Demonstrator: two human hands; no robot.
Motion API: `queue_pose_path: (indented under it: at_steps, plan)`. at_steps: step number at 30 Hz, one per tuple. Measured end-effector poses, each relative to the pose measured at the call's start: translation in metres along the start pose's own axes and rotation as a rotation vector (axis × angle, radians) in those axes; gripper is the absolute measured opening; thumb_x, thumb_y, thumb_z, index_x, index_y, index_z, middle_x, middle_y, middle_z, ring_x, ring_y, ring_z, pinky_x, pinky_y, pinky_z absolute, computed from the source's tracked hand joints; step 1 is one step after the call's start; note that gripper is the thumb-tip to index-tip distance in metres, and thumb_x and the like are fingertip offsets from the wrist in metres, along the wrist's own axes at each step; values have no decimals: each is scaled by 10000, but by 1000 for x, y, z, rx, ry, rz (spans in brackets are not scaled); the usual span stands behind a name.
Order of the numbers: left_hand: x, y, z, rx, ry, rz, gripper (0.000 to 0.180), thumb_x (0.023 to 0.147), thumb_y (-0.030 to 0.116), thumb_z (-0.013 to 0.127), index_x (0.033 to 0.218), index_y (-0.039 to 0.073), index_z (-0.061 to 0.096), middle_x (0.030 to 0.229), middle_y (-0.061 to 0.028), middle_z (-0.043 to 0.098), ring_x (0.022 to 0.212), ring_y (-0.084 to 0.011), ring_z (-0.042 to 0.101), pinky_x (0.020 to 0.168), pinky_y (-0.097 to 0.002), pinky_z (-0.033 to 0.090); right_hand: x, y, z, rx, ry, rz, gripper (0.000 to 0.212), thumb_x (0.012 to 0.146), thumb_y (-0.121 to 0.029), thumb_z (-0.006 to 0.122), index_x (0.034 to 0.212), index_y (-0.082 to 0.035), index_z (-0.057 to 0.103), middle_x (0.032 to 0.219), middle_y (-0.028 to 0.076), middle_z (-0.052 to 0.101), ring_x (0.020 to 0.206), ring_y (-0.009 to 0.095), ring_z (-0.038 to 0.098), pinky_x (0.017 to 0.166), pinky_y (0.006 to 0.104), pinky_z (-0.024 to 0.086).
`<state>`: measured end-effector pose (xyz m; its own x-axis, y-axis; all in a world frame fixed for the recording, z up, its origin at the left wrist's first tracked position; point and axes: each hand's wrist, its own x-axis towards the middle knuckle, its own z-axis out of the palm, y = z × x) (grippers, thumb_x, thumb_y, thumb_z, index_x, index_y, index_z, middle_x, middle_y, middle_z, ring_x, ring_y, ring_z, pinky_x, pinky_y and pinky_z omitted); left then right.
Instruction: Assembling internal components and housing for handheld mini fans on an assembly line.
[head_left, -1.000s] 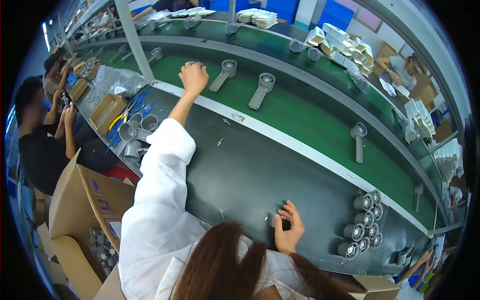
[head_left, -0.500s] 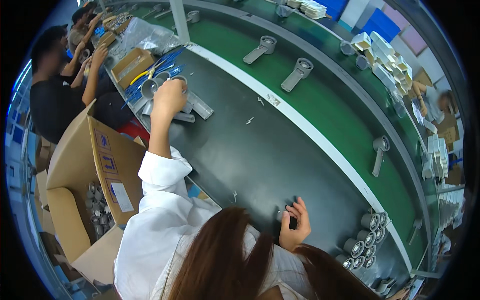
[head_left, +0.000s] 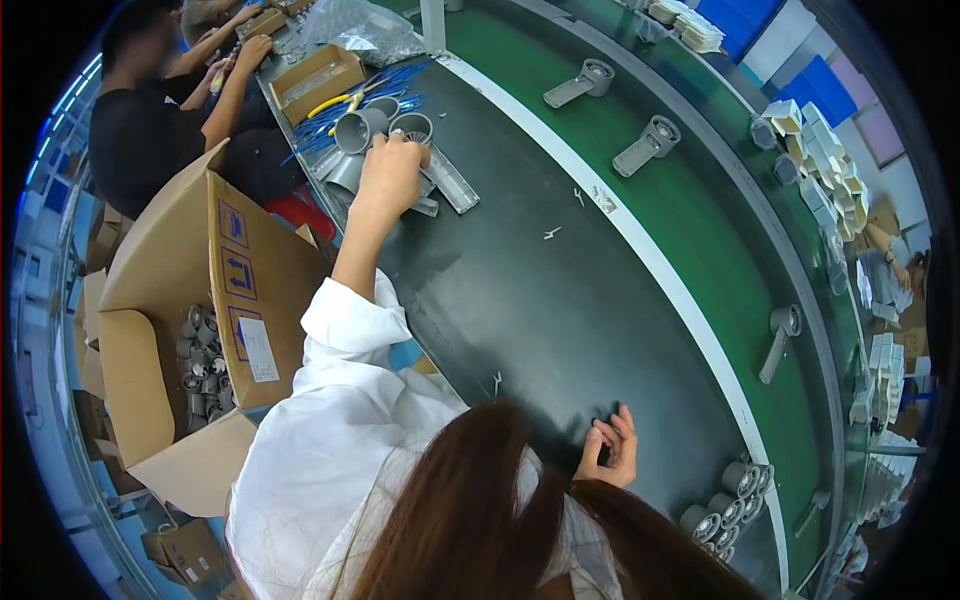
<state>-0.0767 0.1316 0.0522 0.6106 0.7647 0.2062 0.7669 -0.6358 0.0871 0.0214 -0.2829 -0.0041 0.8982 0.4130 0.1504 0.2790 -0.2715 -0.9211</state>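
My left hand (head_left: 392, 176) reaches to the far left of the dark bench, its fingers bent over the rim of a grey plastic housing (head_left: 412, 124) with a round head. The fingertips are partly hidden inside the head. Beside it lie another round grey housing (head_left: 354, 132) and a flat grey handle (head_left: 455, 188). My right hand (head_left: 612, 448) hovers at the near side of the bench, palm turned inward and fingers loosely curved apart. Nothing shows between them; a dark patch lies by the fingertips.
Blue wires (head_left: 400, 76), yellow-handled pliers (head_left: 330, 104) and a small cardboard box (head_left: 318, 84) lie beyond the housings. A big carton (head_left: 245, 290) with grey parts stands at left. Grey cylinders (head_left: 741, 479) are stacked at right. A green conveyor (head_left: 700, 200) carries housings. A co-worker (head_left: 150, 130) sits at far left.
The view has shifted, so the bench sits further right in the picture. My left hand has drawn slightly back over the housings, uncovering one round rim. My right hand keeps its loose curve.
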Motion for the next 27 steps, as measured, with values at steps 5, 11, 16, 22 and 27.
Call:
queue_pose_path:
  at_steps: [5, 11, 16, 22, 27]
  plan:
    - [-4, -2, 7, -1, 111, 52, 259, 690, -78, 577, 870, 76, 683, 1001, -184, 592, 947, -341, 541, 825, -401, 480, 1, -6, 1, -14, 6, -2, 259, 752, 68, 598, 1009, 68, 566, 1232, 220, 550, 786, 181, 652, 704, 262, 500]
    - [-4, -8, 11, -83, 268, 101, 306, 728, -76, 526, 962, 80, 647, 1044, -165, 576, 958, -332, 529, 858, -395, 458, 3, -10, 0, -16, 15, 23, 261, 747, 78, 602, 1006, 58, 569, 1228, 209, 557, 791, 181, 654, 711, 266, 504]
    - [-7, -7, -9, -179, 488, 61, 327, 743, -117, 502, 1002, 51, 613, 1053, -150, 576, 967, -330, 553, 848, -373, 460, 4, -15, -3, -53, -85, 56, 273, 816, 68, 574, 1085, 61, 526, 1316, 214, 482, 867, 152, 632, 797, 251, 474]
    - [-17, 22, -43, -621, 658, 227, 346, 683, -155, 435, 927, 28, 599, 1107, -143, 577, 1015, -299, 545, 840, -319, 442, 3, -21, 0, -60, -52, 44, 269, 800, 72, 588, 1066, 71, 542, 1286, 225, 504, 849, 148, 634, 771, 252, 490]
    - [-35, 78, -25, -1846, 110, 489, 59, 905, 44, 479, 946, 84, 495, 1191, -224, 525, 1091, -256, 519, 938, -361, 400, 7, -13, 5, -51, -16, -22, 302, 769, 97, 595, 1067, 89, 545, 1263, 242, 513, 827, 163, 639, 728, 256, 516]
